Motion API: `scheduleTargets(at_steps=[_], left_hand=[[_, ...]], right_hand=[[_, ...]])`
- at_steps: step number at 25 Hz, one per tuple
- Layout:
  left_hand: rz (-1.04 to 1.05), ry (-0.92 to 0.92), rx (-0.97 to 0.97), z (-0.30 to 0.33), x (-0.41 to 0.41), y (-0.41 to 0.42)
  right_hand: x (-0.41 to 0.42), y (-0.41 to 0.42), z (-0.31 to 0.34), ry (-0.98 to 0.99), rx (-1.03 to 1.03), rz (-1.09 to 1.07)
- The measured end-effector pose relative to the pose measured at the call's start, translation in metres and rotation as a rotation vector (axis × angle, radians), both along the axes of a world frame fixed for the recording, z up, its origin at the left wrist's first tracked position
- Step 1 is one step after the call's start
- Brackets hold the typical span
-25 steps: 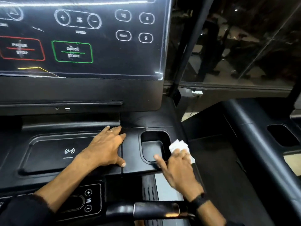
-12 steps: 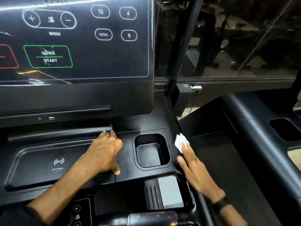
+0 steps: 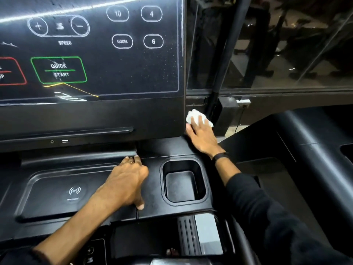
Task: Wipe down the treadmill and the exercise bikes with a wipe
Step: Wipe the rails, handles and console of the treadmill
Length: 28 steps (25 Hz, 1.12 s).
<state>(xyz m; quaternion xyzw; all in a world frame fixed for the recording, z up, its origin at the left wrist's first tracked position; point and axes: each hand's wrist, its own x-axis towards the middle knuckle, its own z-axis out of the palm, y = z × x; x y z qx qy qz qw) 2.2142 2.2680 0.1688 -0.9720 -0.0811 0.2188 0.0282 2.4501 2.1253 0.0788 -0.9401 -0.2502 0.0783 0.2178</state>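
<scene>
The head view looks down on a black treadmill console (image 3: 168,148), its upright touch panel (image 3: 91,48) filling the upper left and showing outlined buttons marked SPEED, MODEL, 10, 4, 6 and a green-framed QUICK START. The right hand (image 3: 200,135) reaches forward past the panel's lower right corner, fingers straight and laid close together, pressing a crumpled white wipe (image 3: 193,115) flat against the surface just beside that corner; the wipe shows beyond the fingertips and to either side of them, and the thumb lies along the panel's edge. A dark band (image 3: 220,156) circles that wrist above a black sleeve (image 3: 267,211). The left hand (image 3: 128,183) rests palm down on the console shelf, fingers together and only lightly bent, their tips touching the ledge under the panel, a ring (image 3: 131,162) on one finger, the thumb stretched back toward the viewer; it holds nothing. To its left lies a shallow tray with a wireless charging mark (image 3: 74,191), and to its right, between the two arms, sits a deep rounded square cup pocket (image 3: 183,182). Right of the console, a second dark machine's rail (image 3: 315,150) runs diagonally, and behind it a glass wall (image 3: 286,44) reflects dim shapes.
</scene>
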Motion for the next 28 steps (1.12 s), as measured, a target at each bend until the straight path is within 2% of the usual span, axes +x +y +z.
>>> scheduleTargets(at_steps=[2, 4, 7, 9, 10, 12, 15, 17, 19, 20, 22, 25, 26, 27, 28], left_hand=[[-0.003, -0.024, 0.000, -0.002, -0.001, 0.001], [0.001, -0.056, -0.027, -0.005, -0.003, 0.004], [0.016, -0.078, -0.066, -0.006, -0.006, 0.005], [0.023, -0.097, -0.072, -0.005, -0.005, 0.005], [0.021, -0.096, -0.069, -0.005, -0.004, 0.005], [0.012, -0.085, -0.064, -0.006, -0.004, 0.004], [0.020, -0.088, -0.089, -0.007, -0.005, 0.006], [0.038, -0.118, -0.134, -0.008, -0.007, 0.008], [0.061, -0.124, -0.183, -0.010, -0.010, 0.012], [0.071, -0.120, -0.200, -0.010, -0.012, 0.014], [0.076, -0.119, -0.240, -0.012, -0.015, 0.018], [0.072, -0.114, -0.245, -0.016, -0.015, 0.020], [0.067, -0.110, -0.239, -0.017, -0.014, 0.020], [0.062, -0.108, -0.235, -0.018, -0.014, 0.022], [0.054, -0.111, -0.234, -0.019, -0.013, 0.023]], right_hand=[[-0.039, -0.015, 0.000, -0.038, -0.084, 0.226], [-0.083, -0.050, -0.004, -0.038, -0.036, 0.312], [-0.078, -0.079, -0.012, 0.018, -0.055, 0.148], [-0.038, -0.053, -0.007, 0.255, 0.011, -0.097], [-0.015, -0.033, -0.002, 0.297, 0.037, -0.187], [0.016, 0.000, 0.011, 0.202, 0.006, -0.248], [-0.022, 0.052, 0.025, -0.005, -0.001, -0.005], [-0.091, 0.076, 0.022, -0.092, 0.057, 0.312], [-0.120, 0.065, 0.008, -0.212, 0.013, 0.581], [-0.106, 0.051, 0.006, -0.231, -0.001, 0.598], [-0.049, 0.014, -0.001, -0.201, -0.030, 0.405], [-0.016, -0.017, 0.006, 0.073, -0.170, -0.251], [-0.033, -0.009, 0.006, 0.062, -0.243, -0.296], [-0.060, 0.001, 0.002, -0.065, -0.225, -0.194], [-0.090, 0.006, 0.001, -0.179, -0.186, 0.043]])
